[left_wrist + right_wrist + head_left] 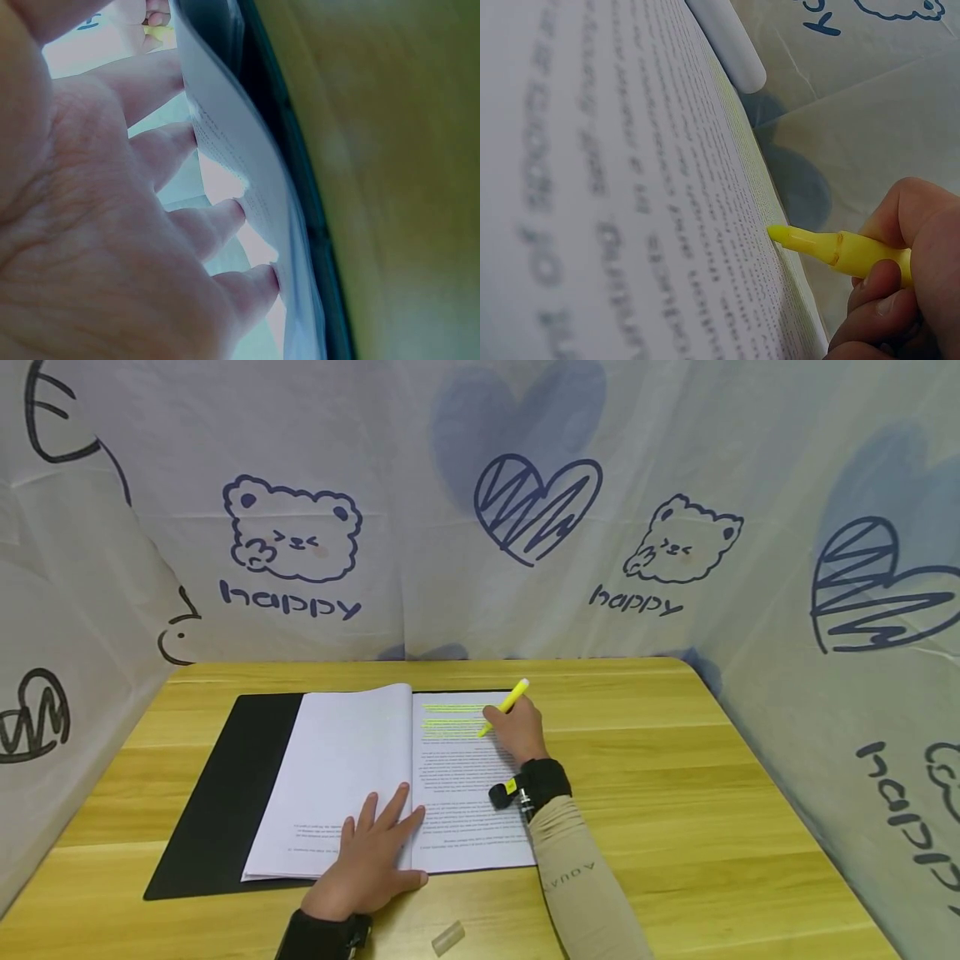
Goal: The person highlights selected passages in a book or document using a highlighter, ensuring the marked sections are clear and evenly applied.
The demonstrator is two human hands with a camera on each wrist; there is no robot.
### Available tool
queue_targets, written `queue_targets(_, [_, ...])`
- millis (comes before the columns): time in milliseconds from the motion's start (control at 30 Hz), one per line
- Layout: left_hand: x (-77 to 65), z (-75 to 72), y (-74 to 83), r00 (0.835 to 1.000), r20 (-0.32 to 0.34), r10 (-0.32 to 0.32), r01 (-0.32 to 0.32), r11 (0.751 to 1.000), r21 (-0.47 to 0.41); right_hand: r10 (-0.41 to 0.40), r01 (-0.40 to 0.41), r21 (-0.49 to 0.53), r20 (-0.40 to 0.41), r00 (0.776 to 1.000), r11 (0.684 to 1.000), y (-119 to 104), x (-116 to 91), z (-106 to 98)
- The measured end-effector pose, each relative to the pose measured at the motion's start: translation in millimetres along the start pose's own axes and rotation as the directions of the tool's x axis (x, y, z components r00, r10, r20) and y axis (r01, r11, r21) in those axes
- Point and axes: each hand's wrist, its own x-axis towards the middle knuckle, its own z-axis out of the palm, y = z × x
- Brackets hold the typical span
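A yellow highlighter (514, 695) is held in my right hand (520, 729), its tip down at the printed right-hand page (465, 777). Yellow marked lines (453, 729) run across the upper part of that page. In the right wrist view, thumb and fingers pinch the highlighter (870, 256), and its tip meets the paper near the marked lines. My left hand (371, 864) rests with fingers spread on the lower part of the left-hand page (345, 760) and across the fold. In the left wrist view, its fingertips (259, 281) touch the paper.
A black folder cover (202, 810) lies under the open pages. A small translucent cap-like cylinder (448, 937) lies near the table's front edge. The wooden table (675, 793) extends to the right, with a printed cloth (420, 585) hanging behind it.
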Motion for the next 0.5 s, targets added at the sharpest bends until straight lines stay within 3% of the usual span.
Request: queue_targets(500, [0.7,0.1,0.0,1.0,0.0,0.005,-0.005,1.0,0.003,0.011,-0.011,-0.009,-0.009,1.0,1.0,0.0,-0.3,-1.7])
